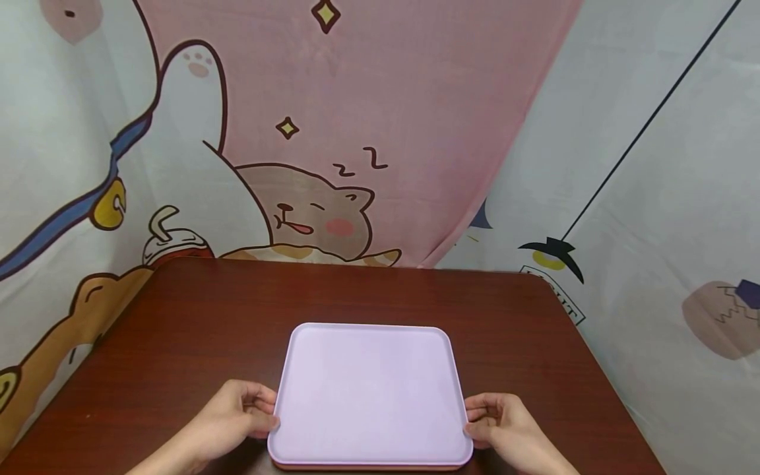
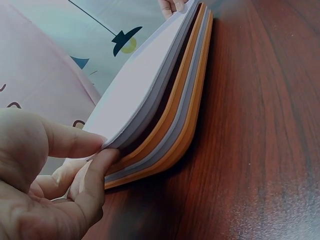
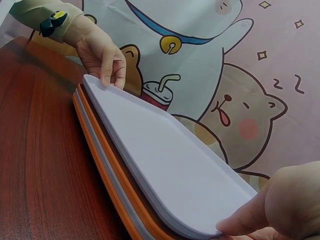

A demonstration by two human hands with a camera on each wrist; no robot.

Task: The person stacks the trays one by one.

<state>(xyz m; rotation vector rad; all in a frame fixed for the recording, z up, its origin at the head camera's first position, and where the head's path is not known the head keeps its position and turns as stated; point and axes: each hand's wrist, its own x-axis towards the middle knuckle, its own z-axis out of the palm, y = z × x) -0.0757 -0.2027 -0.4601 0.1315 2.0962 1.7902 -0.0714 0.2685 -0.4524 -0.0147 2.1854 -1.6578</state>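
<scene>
A pale lavender rectangular tray (image 1: pixel 368 396) with rounded corners lies uppermost on a stack of similar trays. My left hand (image 1: pixel 234 415) pinches its left rim near the front corner, thumb above and fingers lower at the edge. On the opposite side, my right hand (image 1: pixel 505 422) grips the right rim with the thumb on top. Beneath, in the left wrist view, orange trays (image 2: pixel 190 127) alternate with a lavender one. A dark gap shows between the upper lavender layer and the orange rim under it. The right wrist view shows the same layers from the other side.
The stack rests toward the front of a dark reddish-brown wooden table (image 1: pixel 214 316). Behind and beside the table hangs a cloth (image 1: pixel 451 99) printed with cartoon animals. A dark band with a yellow-green patch (image 3: pixel 54 24) is on the left wrist.
</scene>
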